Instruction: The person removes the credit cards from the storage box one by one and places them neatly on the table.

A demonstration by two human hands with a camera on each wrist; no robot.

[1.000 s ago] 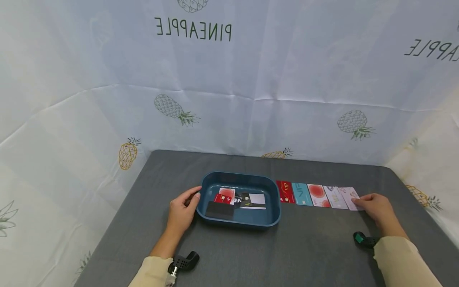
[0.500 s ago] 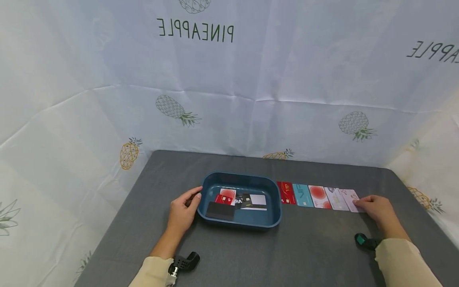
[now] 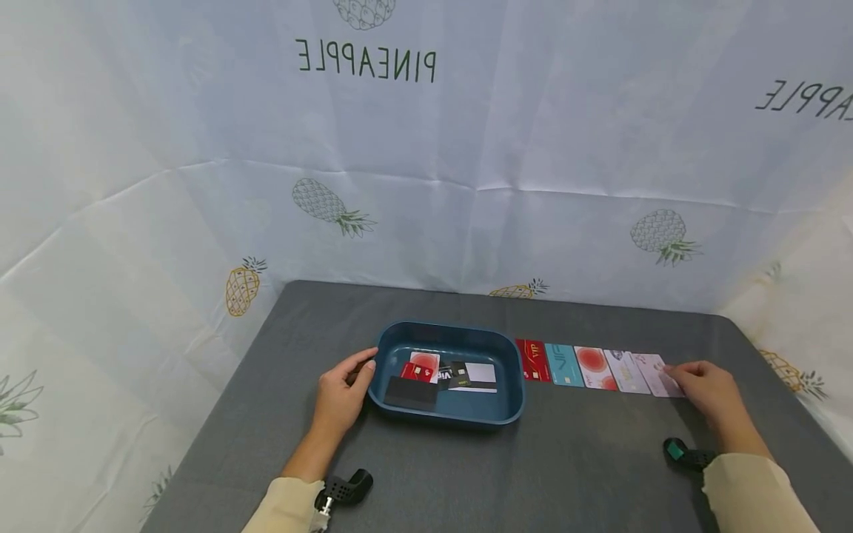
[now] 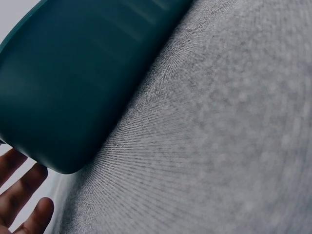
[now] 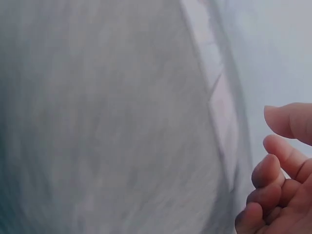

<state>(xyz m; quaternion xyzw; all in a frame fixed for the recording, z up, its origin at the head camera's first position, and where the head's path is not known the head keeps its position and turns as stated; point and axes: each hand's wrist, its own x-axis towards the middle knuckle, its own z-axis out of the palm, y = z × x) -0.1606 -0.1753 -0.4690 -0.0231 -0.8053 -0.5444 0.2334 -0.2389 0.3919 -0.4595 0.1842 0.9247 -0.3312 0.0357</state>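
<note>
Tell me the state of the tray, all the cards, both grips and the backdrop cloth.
Tray: upright, uncovered.
Cards in tray: some overlapping.
Row of cards: flat, lined up.
Left grip: relaxed, touching tray.
Right grip: loosely curled by the pale pink card, contact unclear.
Backdrop cloth: hanging, creased.

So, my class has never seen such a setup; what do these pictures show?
There is no machine, only a person working bare-handed. The wide view comes from a camera worn on the head, the other two from wrist cameras. On the grey table stands a blue tray with several cards inside, and a row of five cards lies to its right. The left hand touches the tray's end; the right hand is at the outermost card, apparently gripping nothing.
</note>
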